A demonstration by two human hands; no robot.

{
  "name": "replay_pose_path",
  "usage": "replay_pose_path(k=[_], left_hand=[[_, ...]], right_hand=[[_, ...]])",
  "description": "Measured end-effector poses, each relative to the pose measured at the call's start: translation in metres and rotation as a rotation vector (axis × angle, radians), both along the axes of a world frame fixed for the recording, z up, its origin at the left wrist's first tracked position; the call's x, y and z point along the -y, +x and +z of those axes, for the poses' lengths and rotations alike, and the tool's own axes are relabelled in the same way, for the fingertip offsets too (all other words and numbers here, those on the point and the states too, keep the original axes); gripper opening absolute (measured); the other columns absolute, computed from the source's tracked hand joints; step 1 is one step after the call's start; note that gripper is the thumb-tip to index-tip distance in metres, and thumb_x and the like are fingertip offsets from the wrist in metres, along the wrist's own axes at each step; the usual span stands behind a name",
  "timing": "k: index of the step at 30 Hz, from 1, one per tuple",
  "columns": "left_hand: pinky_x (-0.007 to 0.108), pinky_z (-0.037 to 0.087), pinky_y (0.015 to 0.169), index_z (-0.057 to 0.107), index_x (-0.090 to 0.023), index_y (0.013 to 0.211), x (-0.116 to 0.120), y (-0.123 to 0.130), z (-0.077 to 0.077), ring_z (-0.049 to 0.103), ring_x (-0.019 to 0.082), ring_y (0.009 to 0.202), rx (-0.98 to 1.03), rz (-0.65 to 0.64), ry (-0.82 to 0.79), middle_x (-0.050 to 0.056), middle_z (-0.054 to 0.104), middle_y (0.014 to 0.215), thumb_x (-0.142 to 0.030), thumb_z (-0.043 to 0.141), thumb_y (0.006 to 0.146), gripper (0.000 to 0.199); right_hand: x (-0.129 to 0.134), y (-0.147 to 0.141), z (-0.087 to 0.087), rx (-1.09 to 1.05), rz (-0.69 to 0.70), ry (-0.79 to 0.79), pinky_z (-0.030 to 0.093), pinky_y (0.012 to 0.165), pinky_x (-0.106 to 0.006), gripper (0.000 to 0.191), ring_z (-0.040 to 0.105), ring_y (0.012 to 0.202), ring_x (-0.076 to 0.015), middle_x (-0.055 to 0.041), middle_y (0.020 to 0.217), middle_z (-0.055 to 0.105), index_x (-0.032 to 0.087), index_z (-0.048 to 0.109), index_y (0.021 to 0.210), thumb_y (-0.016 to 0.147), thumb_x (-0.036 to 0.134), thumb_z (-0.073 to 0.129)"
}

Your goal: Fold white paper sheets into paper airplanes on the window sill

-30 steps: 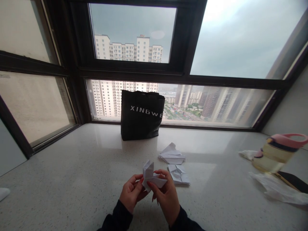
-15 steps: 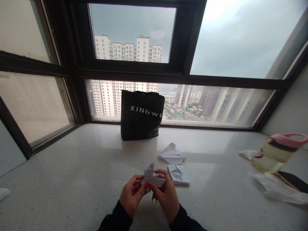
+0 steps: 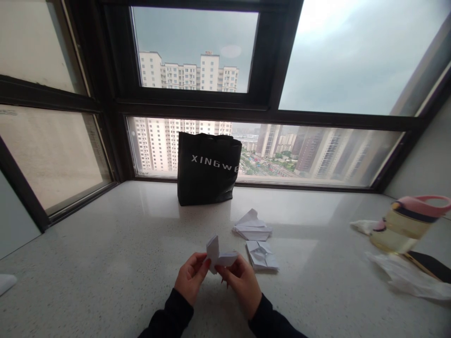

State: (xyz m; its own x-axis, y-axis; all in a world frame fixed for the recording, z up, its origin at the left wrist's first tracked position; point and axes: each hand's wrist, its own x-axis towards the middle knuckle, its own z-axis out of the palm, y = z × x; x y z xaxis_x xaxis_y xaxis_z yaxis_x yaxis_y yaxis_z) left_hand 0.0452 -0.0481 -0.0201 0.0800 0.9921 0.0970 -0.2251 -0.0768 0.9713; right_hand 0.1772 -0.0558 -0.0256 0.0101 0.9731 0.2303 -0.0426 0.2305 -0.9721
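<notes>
A white folded paper piece (image 3: 213,248) is held just above the counter between both hands. One flap of it stands upright on the left and another points right. My left hand (image 3: 190,278) pinches the upright side between thumb and fingers. The right part is gripped by my right hand (image 3: 243,283), thumb in front. Just beyond my right hand lies a square folded white paper (image 3: 262,256), and behind that a pointed folded white paper (image 3: 252,226). Some fingertips are hidden behind the paper.
On the speckled white counter (image 3: 105,263), a black bag (image 3: 208,180) stands by the window. At right are a pink-lidded bottle (image 3: 405,227), a dark phone (image 3: 430,266), and crumpled white tissue (image 3: 405,277). A white object (image 3: 6,282) sits at the left edge.
The held paper has turned and shifted slightly left, and its flaps look narrower. My left thumb has moved up along the upright part. Both hands still hold the paper.
</notes>
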Motion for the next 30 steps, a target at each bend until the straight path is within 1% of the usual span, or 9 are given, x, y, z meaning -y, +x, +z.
replay_pose_path(k=[2, 5, 8, 10, 13, 18, 22, 27, 30], left_hand=[[0.028, 0.043, 0.07, 0.062, -0.016, 0.074, -0.002, -0.004, 0.002, 0.057, 0.022, 0.081, -0.177, 0.004, 0.082, 0.008, 0.064, 0.086, -0.037, 0.061, 0.062, 0.024], [0.03, 0.042, 0.071, 0.062, -0.02, 0.08, -0.003, -0.009, 0.006, 0.053, 0.023, 0.089, -0.396, 0.067, 0.212, 0.008, 0.06, 0.097, -0.028, 0.06, 0.063, 0.019], [0.027, 0.041, 0.067, 0.057, -0.023, 0.09, -0.001, -0.008, 0.006, 0.056, 0.02, 0.083, -0.446, 0.115, 0.312, 0.005, 0.062, 0.093, -0.022, 0.062, 0.059, 0.031], [0.024, 0.041, 0.06, 0.056, -0.022, 0.083, -0.001, -0.007, 0.005, 0.058, 0.018, 0.072, -0.496, 0.105, 0.328, 0.003, 0.065, 0.081, -0.021, 0.062, 0.059, 0.025], [0.02, 0.038, 0.048, 0.055, -0.02, 0.068, -0.003, -0.008, 0.001, 0.056, 0.015, 0.057, -0.636, 0.086, 0.299, 0.0, 0.062, 0.062, -0.024, 0.06, 0.06, 0.01], [0.019, 0.039, 0.046, 0.053, -0.019, 0.063, -0.01, -0.013, -0.004, 0.054, 0.014, 0.053, -0.736, -0.035, 0.272, -0.002, 0.057, 0.056, -0.023, 0.057, 0.061, 0.006], [0.02, 0.042, 0.051, 0.052, -0.018, 0.063, -0.01, -0.014, -0.004, 0.053, 0.013, 0.053, -0.716, -0.076, 0.27, -0.003, 0.055, 0.054, -0.021, 0.055, 0.062, 0.004], [0.02, 0.042, 0.054, 0.051, -0.017, 0.068, -0.001, -0.01, 0.001, 0.054, 0.012, 0.054, -0.659, -0.128, 0.296, -0.002, 0.057, 0.056, -0.025, 0.055, 0.066, 0.009], [0.019, 0.04, 0.049, 0.052, -0.016, 0.078, 0.005, -0.006, 0.002, 0.052, 0.011, 0.049, -0.591, -0.193, 0.353, -0.003, 0.057, 0.054, -0.03, 0.056, 0.067, 0.018]], right_hand=[[-0.001, 0.006, 0.003, 0.106, -0.021, 0.031, 0.037, 0.04, -0.022, 0.023, 0.049, 0.045, -0.0114, 0.0036, 0.054, 0.051, 0.018, 0.047, 0.067, 0.065, 0.038, 0.06], [-0.002, 0.016, 0.008, 0.409, -0.038, 0.12, 0.038, 0.042, -0.023, 0.016, 0.049, 0.042, -0.0119, 0.0037, 0.05, 0.051, 0.018, 0.049, 0.065, 0.071, 0.033, 0.054], [-0.003, 0.021, 0.011, 0.729, -0.05, 0.204, 0.038, 0.045, -0.023, 0.011, 0.049, 0.044, -0.0127, 0.0021, 0.05, 0.053, 0.018, 0.053, 0.066, 0.073, 0.025, 0.051], [-0.003, 0.021, 0.011, 0.836, -0.044, 0.217, 0.037, 0.046, -0.023, 0.007, 0.05, 0.046, -0.0132, 0.0012, 0.05, 0.054, 0.017, 0.054, 0.067, 0.072, 0.02, 0.052], [-0.003, 0.02, 0.009, 0.865, -0.024, 0.206, 0.037, 0.048, -0.023, 0.004, 0.05, 0.048, -0.0134, 0.0005, 0.053, 0.056, 0.016, 0.056, 0.068, 0.07, 0.017, 0.053], [-0.008, 0.02, 0.003, 0.89, 0.031, 0.193, 0.038, 0.051, -0.022, 0.002, 0.051, 0.053, -0.0136, -0.0012, 0.062, 0.058, 0.016, 0.06, 0.068, 0.066, 0.015, 0.058], [-0.011, 0.019, 0.002, 0.886, 0.054, 0.173, 0.038, 0.052, -0.022, 0.003, 0.05, 0.055, -0.0132, -0.0013, 0.063, 0.058, 0.015, 0.062, 0.065, 0.063, 0.013, 0.06], [-0.001, 0.023, 0.015, 0.86, 0.056, 0.134, 0.037, 0.048, -0.02, 0.006, 0.048, 0.05, -0.0109, -0.0011, 0.061, 0.059, 0.015, 0.063, 0.066, 0.066, 0.019, 0.059], [0.012, 0.04, 0.024, 0.829, 0.176, 0.001, 0.037, 0.045, -0.018, 0.01, 0.046, 0.046, -0.0087, 0.0008, 0.057, 0.06, 0.016, 0.066, 0.069, 0.065, 0.022, 0.059]])
